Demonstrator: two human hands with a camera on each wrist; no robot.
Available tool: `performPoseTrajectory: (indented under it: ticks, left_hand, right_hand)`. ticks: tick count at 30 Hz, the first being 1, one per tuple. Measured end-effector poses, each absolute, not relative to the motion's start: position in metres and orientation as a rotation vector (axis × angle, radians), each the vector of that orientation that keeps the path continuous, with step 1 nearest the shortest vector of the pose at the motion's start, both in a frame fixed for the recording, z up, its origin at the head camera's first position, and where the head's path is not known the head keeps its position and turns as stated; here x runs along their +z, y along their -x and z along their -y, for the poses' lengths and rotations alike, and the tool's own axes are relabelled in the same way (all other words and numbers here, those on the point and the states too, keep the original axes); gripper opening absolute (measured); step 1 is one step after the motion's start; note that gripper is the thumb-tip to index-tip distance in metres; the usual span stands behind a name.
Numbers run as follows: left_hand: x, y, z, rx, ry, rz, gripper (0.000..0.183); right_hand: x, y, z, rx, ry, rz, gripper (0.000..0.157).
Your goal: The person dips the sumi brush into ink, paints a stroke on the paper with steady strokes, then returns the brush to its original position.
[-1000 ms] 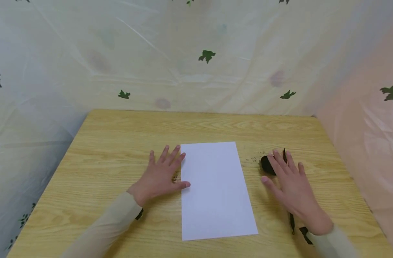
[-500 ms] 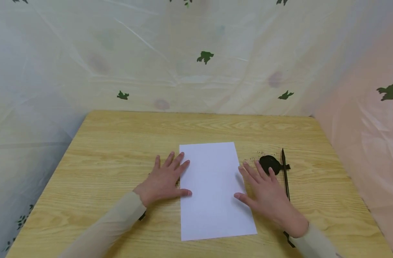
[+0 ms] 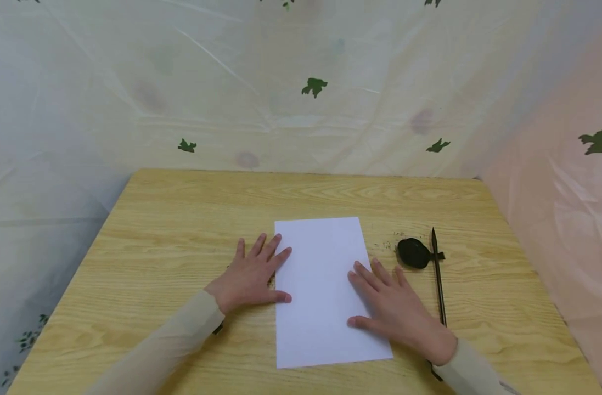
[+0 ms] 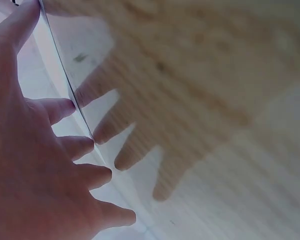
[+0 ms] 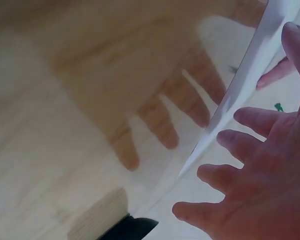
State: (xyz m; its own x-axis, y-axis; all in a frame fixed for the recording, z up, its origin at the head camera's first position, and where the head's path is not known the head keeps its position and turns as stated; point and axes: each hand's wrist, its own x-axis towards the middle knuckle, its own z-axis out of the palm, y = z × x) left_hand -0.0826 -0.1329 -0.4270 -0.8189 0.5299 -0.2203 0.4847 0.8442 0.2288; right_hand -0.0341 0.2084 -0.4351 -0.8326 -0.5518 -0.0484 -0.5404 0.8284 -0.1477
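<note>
A blank white sheet of paper (image 3: 315, 285) lies on the wooden table between both hands. My left hand (image 3: 248, 277) has its fingers spread, with index fingertip and thumb over the sheet's left edge. On the other side, my right hand (image 3: 394, 304) spreads its fingers over the right edge; thumb and fingertips lie on or just above the paper. In the left wrist view the left hand (image 4: 45, 145) is beside the paper's edge (image 4: 52, 60). The right wrist view has the right hand (image 5: 260, 175) along the paper (image 5: 252, 75). Neither hand grips anything.
Right of the paper is a flat black rounded object (image 3: 412, 253) with a small tab. A dark, pointed pencil-like stick (image 3: 439, 285) lies across that tab. Dark specks (image 3: 387, 245) are scattered nearby. A patterned sheet (image 3: 246, 88) hangs behind the wooden table (image 3: 182, 208).
My right hand has moved left from over the black object and the stick onto the paper's right edge, uncovering both. The left hand has shifted slightly nearer to me.
</note>
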Motion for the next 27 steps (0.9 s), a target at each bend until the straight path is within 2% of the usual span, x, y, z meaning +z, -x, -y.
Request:
performPoseTrajectory:
  ticks: [13,20,27]
  left_hand:
    - [-0.429,0.09,0.138,0.289,-0.743,-2.733,0.102]
    - [-0.428,0.09,0.139,0.314,-0.735,-2.71,0.1]
    - [-0.429,0.092,0.139,0.312,-0.727,-2.707,0.1]
  right_hand:
    - [-0.435,0.033,-0.197,-0.13,0.847,-2.86,0.096]
    - [-0.42,0.037,-0.207,-0.134,0.825,-2.945,0.088]
    - [-0.402,0.04,-0.239,-0.315,0.808,-2.984,0.081]
